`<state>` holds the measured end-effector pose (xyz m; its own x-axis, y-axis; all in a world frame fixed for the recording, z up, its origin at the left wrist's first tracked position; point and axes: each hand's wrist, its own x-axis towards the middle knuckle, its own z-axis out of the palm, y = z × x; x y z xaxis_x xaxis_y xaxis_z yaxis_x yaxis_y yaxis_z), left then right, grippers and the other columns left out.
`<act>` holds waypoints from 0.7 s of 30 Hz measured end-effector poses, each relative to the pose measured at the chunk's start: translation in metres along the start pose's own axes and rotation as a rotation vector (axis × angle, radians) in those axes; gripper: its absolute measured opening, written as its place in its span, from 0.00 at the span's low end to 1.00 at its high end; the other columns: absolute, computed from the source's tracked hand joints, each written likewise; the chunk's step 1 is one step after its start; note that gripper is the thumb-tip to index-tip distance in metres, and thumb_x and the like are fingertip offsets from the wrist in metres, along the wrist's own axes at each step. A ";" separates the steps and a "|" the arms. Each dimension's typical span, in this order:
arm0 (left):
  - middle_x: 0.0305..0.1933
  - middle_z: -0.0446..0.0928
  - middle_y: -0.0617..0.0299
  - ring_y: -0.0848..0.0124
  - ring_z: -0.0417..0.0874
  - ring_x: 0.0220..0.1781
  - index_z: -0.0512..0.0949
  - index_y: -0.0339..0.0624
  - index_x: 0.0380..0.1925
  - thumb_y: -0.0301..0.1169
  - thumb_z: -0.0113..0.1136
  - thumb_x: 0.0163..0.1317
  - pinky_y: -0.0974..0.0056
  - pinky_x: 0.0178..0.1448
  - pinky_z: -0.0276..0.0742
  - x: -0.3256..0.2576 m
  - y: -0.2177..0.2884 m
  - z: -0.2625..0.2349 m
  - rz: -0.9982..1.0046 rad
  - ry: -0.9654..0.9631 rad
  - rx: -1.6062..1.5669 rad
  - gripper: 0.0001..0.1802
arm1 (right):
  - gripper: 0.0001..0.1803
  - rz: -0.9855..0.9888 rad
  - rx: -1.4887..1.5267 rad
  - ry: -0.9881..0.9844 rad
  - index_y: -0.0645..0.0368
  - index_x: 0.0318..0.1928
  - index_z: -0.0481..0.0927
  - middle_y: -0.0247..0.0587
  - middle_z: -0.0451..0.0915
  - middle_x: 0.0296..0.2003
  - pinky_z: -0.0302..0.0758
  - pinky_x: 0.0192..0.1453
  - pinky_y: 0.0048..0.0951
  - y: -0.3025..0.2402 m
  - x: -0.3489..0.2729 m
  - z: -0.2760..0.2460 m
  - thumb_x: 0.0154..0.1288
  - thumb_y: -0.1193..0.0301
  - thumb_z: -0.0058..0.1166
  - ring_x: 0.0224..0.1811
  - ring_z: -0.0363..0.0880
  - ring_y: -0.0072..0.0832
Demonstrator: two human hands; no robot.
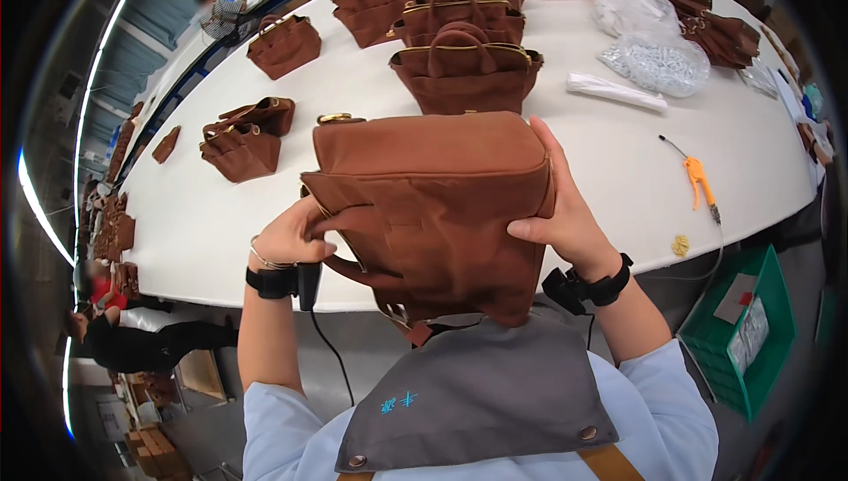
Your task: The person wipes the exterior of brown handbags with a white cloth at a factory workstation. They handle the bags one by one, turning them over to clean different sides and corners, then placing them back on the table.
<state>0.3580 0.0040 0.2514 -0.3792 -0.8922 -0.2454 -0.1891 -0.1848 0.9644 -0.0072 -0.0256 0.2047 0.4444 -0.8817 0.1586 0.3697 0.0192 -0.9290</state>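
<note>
A brown leather handbag (442, 207) is held up in front of my chest, over the near edge of the white table (609, 172). Its flat base faces up and away from me, and a handle loop hangs at its left. My left hand (299, 232) is closed on the bag's left side by the handle, some fingers hidden behind the leather. My right hand (565, 207) grips the right end, thumb on the near face and fingers along the base edge. Both wrists wear black straps with small devices.
Several similar brown handbags (468, 75) stand across the table's far side, and smaller ones (243, 141) lie left. At right are clear plastic bags (658, 61), a white roll (616, 92) and an orange air blow gun (698, 182) with a hose. A green crate (760, 366) stands below, right.
</note>
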 end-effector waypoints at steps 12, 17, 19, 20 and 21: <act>0.41 0.83 0.60 0.72 0.82 0.43 0.79 0.33 0.44 0.31 0.64 0.62 0.65 0.50 0.77 0.010 -0.038 0.053 0.353 0.503 -0.239 0.14 | 0.35 -0.687 -1.046 -0.009 0.64 0.56 0.75 0.51 0.69 0.55 0.74 0.55 0.36 -0.094 -0.035 0.035 0.46 0.68 0.73 0.53 0.72 0.41; 0.49 0.81 0.60 0.69 0.80 0.51 0.78 0.32 0.48 0.31 0.63 0.64 0.63 0.58 0.74 -0.004 -0.057 0.058 0.362 0.483 -0.334 0.16 | 0.18 -0.885 -1.096 0.071 0.70 0.44 0.79 0.46 0.78 0.34 0.77 0.31 0.31 -0.081 -0.040 0.066 0.48 0.81 0.63 0.31 0.78 0.37; 0.49 0.81 0.60 0.69 0.80 0.51 0.77 0.32 0.49 0.31 0.63 0.64 0.63 0.58 0.74 -0.012 -0.066 0.058 0.352 0.477 -0.343 0.17 | 0.18 -0.901 -1.168 0.080 0.71 0.43 0.79 0.47 0.78 0.35 0.77 0.31 0.31 -0.077 -0.041 0.066 0.48 0.82 0.63 0.32 0.78 0.37; 0.49 0.81 0.60 0.69 0.80 0.51 0.77 0.32 0.49 0.31 0.63 0.64 0.63 0.58 0.74 -0.015 -0.068 0.059 0.347 0.474 -0.346 0.17 | 0.18 -0.909 -1.204 0.085 0.72 0.43 0.79 0.47 0.78 0.35 0.77 0.31 0.30 -0.076 -0.041 0.067 0.49 0.82 0.63 0.32 0.79 0.37; 0.49 0.81 0.60 0.69 0.81 0.51 0.77 0.32 0.50 0.30 0.63 0.64 0.63 0.58 0.74 -0.017 -0.068 0.062 0.356 0.483 -0.355 0.17 | 0.17 -0.895 -1.190 0.082 0.72 0.42 0.79 0.48 0.79 0.35 0.77 0.31 0.31 -0.077 -0.043 0.069 0.48 0.83 0.63 0.32 0.79 0.38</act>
<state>0.3210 0.0571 0.1834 0.0976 -0.9917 0.0834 0.2104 0.1025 0.9722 0.0020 0.0431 0.2922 0.3745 -0.4174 0.8280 -0.3955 -0.8796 -0.2645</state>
